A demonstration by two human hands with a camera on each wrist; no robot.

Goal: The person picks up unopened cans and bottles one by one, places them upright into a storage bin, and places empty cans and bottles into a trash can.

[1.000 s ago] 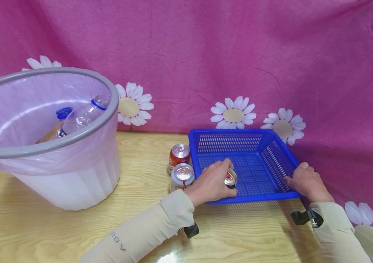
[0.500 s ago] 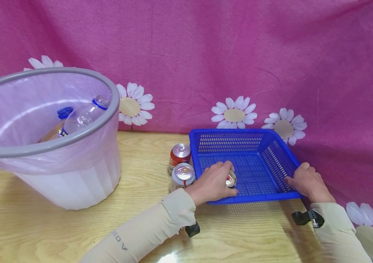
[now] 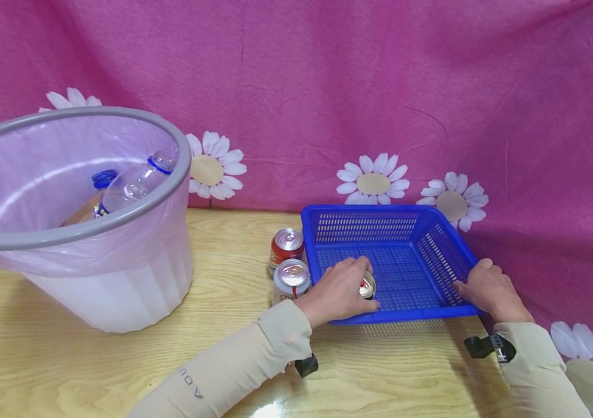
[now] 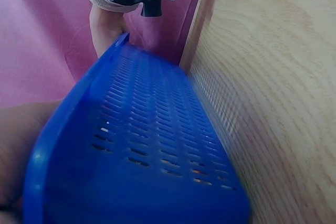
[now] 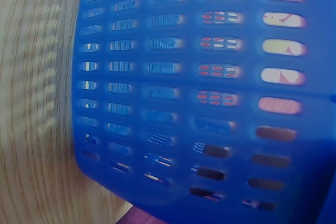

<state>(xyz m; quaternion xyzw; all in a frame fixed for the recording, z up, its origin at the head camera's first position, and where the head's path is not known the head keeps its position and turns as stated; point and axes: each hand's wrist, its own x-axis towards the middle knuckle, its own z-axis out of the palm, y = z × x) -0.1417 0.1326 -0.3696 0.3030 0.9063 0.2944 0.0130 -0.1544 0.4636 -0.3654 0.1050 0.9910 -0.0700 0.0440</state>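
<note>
In the head view my left hand [image 3: 339, 290] reaches over the left wall of a blue plastic basket [image 3: 390, 316] and grips a can [image 3: 368, 285] with a gold-rimmed top; the hand hides most of that can. My right hand [image 3: 494, 290] holds the basket's rim at the right front corner, thumb inside. Just left of the basket a red can [image 3: 287, 247] and a white can [image 3: 291, 281] stand upright on the table. The slotted outer side of the basket [image 4: 152, 124] fills much of the left wrist view, and its wall [image 5: 189, 82] covers most of the right wrist view.
A white bin [image 3: 114, 296] with a grey rim and a clear liner stands at the left. Inside it lie a clear bottle [image 3: 134, 186] and another bottle with a blue cap [image 3: 103, 178]. A pink flowered cloth [image 3: 286, 104] hangs behind the wooden table [image 3: 234, 244].
Little differs. The can under my left hand sits slightly further into its grip than a second ago; the basket and my right hand hold their places.
</note>
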